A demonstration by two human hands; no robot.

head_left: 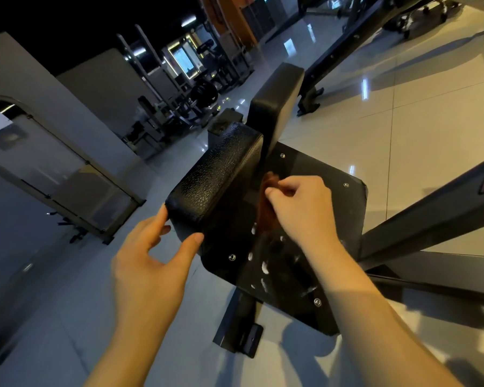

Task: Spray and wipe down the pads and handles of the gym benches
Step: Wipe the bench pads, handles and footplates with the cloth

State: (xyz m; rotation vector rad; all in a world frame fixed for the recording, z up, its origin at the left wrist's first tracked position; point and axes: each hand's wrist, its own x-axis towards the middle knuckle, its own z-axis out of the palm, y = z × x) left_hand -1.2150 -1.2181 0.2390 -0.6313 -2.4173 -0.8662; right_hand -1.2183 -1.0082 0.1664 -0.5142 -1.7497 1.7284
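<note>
**Two hands, two pads, one cloth at the bench**

A pale tiled floor (430, 135) fills most of the view. At centre a flat black board (319, 169) tilts towards 5 o'clock, and a dark metal beam (430, 213) runs beside it from 3 o'clock.

Two black pads stand against the board's 10 o'clock edge. The grained pad (218, 174) is the nearer one, lying from centre down towards 8 o'clock. The smooth pad (277, 99) stands upright just behind it, towards 12 o'clock.

The left hand (151, 261) reaches in from 7 o'clock. Its fingers are spread and fairly straight. The forefinger tip touches the near corner of the grained pad and the thumb tip touches its underside.

The right hand (302, 208) comes in from 5 o'clock, fingers curled and clamped on one rust-brown cloth (264, 210). The cloth lies against the board, just beside the grained pad.

Four bolts (232, 257) show in the board, one near each corner. Several white smears (264, 268) mark the board at 6 o'clock, below the cloth.
</note>
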